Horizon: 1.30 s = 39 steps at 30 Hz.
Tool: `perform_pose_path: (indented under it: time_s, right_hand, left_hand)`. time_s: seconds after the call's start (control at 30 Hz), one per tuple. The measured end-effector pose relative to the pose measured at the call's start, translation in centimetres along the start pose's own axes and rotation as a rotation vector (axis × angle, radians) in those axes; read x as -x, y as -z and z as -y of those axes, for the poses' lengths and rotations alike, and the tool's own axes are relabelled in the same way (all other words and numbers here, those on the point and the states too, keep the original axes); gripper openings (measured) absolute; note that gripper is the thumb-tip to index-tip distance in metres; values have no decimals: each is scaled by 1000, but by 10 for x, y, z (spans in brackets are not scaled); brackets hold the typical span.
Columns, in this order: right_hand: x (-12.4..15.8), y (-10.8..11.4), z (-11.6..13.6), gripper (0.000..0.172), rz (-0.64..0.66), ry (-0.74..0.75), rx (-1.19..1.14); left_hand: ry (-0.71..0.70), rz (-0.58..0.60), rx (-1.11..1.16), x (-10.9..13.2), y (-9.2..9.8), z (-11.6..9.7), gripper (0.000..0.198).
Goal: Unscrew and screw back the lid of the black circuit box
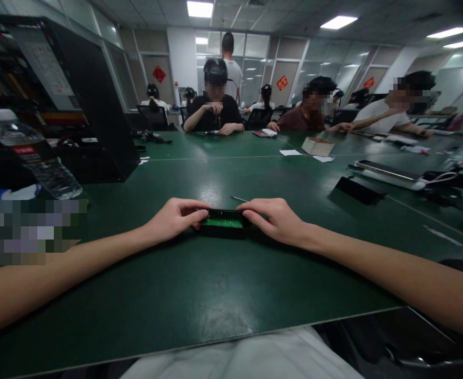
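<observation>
A small open black plastic case (224, 232) sits low over the green table in front of me, with a green circuit board (224, 223) visible inside. My left hand (179, 216) grips its left end, thumb on the near side and fingers behind. At the opposite end, my right hand (274, 217) pinches the case between thumb and fingers. A thin metal shaft (238, 198) shows just beyond my right fingertips; its other end is hidden, and I cannot tell whether the hand touches it.
On the left stand a large black computer case (92, 100) and a water bottle (37, 152). A black cover-like piece (360, 190), a white power strip-like object (391, 176) and a small open box (317, 146) lie to the right. Several people sit around the far side.
</observation>
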State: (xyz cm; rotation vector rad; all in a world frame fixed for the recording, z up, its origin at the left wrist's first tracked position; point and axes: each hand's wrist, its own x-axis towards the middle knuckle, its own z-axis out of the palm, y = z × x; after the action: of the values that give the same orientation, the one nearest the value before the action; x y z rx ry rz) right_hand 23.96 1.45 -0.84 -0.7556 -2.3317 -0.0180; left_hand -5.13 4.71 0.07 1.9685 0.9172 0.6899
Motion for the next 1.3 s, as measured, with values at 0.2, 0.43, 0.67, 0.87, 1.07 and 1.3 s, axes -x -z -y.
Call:
perform_pose_path:
  time_s: [0.2, 0.43, 0.67, 0.87, 1.07, 1.3]
  right_hand:
    - [-2, -2, 1, 30, 5, -193, -118]
    - [-3, 0, 2, 28, -40, -231, -172]
    - [-3, 0, 1, 27, -71, -214, -156]
    - [-3, 0, 0, 25, -88, -210, -145]
    - [-3, 0, 0, 25, -67, -222, -150]
    - [-3, -2, -1, 25, -45, -251, -210]
  left_hand:
    - [-10, -18, 33, -1, -3, -6, 43]
    - [-34, -44, -16, -2, -3, -4, 43]
    - [-53, -26, -39, -3, -3, -5, 43]
    - [-74, -52, -58, -3, -2, -6, 42]
    - [-70, -48, -73, -3, -3, -8, 43]
    - [-70, -53, -82, -3, -3, -6, 42]
